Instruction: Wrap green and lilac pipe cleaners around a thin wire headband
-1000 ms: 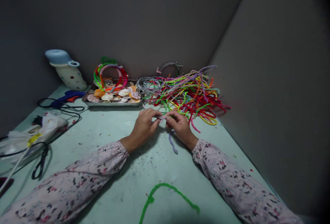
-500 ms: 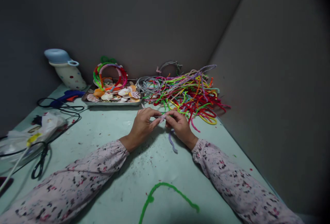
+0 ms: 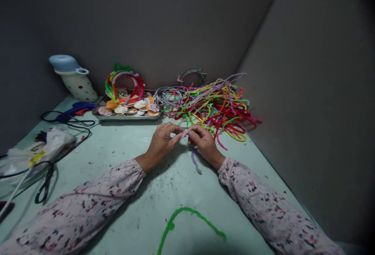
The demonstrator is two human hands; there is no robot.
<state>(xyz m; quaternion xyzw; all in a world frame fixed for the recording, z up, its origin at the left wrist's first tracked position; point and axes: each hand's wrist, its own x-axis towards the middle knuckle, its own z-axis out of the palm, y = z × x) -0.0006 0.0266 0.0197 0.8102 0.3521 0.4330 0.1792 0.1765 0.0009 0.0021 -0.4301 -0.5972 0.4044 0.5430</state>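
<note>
Close together over the middle of the table, both my hands pinch a short pale pink-lilac fuzzy piece, apparently a pipe cleaner (image 3: pixel 184 133). My left hand (image 3: pixel 164 140) holds its left end between thumb and fingertips. The thumb and forefinger of my right hand (image 3: pixel 204 141) close on the right end. A lilac pipe cleaner tail (image 3: pixel 195 162) shows below my right hand; whether it joins the pinched piece is hidden. Nearer to me, a bent green pipe cleaner (image 3: pixel 202 216) lies on the table.
Behind my hands stand a metal tray (image 3: pixel 129 118) of seashells with pipe-cleaner rings (image 3: pixel 110 87), coiled grey wire (image 3: pixel 168 97) and a heap of coloured pipe cleaners (image 3: pixel 216 102). At left are a bottle (image 3: pixel 76 87), black cable (image 3: pixel 48 182) and plastic bag (image 3: pixel 55 141). Walls border the back and right.
The pinched pale piece has shifted slightly between my fingertips. Both hands stay in nearly the same place.
</note>
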